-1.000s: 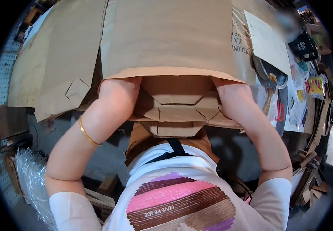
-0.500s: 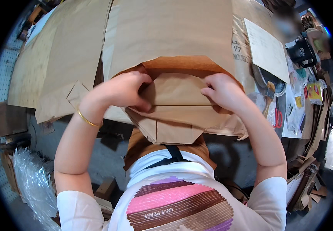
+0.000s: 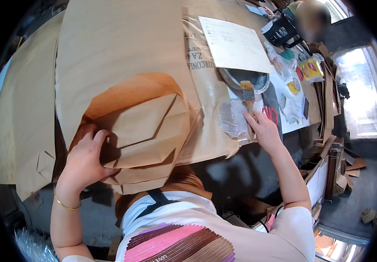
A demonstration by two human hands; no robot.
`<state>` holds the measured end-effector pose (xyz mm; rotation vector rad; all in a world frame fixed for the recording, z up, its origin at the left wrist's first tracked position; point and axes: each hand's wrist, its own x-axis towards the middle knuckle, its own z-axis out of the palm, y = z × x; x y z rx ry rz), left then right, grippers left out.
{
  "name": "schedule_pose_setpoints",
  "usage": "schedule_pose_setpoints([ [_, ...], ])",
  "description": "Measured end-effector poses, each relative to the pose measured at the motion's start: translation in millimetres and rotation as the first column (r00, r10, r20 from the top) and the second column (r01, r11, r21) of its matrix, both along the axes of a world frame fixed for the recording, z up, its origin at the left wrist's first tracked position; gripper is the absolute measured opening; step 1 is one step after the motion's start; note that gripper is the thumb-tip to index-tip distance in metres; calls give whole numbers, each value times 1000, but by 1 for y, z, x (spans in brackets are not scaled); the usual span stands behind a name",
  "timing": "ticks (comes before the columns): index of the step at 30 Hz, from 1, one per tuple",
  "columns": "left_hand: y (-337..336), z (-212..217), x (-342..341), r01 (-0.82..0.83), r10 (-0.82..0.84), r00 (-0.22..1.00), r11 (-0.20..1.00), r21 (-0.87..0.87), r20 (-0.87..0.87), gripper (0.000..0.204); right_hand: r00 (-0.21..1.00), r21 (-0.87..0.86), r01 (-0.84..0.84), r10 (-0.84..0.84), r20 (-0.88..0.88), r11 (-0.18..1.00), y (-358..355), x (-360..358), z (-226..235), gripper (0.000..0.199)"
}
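A large brown kraft paper bag (image 3: 123, 39) lies on the table with its near end opened out and its flaps folded. My left hand (image 3: 86, 155) grips the left side of this open end, its fingers partly inside the mouth and its thumb at the lower flap. Over to the right, my right hand (image 3: 262, 129) has its fingers around the wooden handle of a flat bristle brush (image 3: 248, 94). The brush's bristles point away from me, beside a dark round basin (image 3: 258, 83). A crumpled clear plastic bag (image 3: 233, 118) lies just left of the brush.
Red-handled scissors (image 3: 270, 114) lie right of my right hand. A white board (image 3: 236, 43) partly covers the basin. Beyond are a yellow packet (image 3: 312, 70) and a black container (image 3: 280, 31). More paper bags (image 3: 33, 100) lie at left. Another person (image 3: 312, 19) is at the far right.
My right hand has left the bag's mouth and moved right to the brush. My left hand stays at the bag. The view has turned right, and the bag's right flap has shifted.
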<state>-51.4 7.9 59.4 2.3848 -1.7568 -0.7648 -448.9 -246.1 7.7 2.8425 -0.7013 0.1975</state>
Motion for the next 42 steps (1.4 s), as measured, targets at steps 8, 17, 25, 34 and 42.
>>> schedule_pose_setpoints([
  [8, 4, 1, -6, -69, 66, 994, 997, 30, 86, 76, 578, 651, 117, -584, 570, 750, -101, 25, -4, 14],
  [17, 21, -9, -13, -139, 132, 968, 990, 20, 212, 80, 558, 845, 31, -710, 429, 534, -113, 22, 18, 18],
  [25, 5, 17, -34, -99, 157, 945, 973, -207, 287, 100, 935, 800, 16, -294, 201, 600, -128, -3, 68, 21],
  [34, 4, 17, 2, -182, 172, 978, 980, -77, -120, 131, 4, 728, -605, -914, 406, 321, -98, 40, 44, 16],
  [42, 23, -19, 21, -115, -26, 932, 924, -364, -361, 125, 742, 891, -393, -494, 453, 226, 143, 239, 50, 8],
])
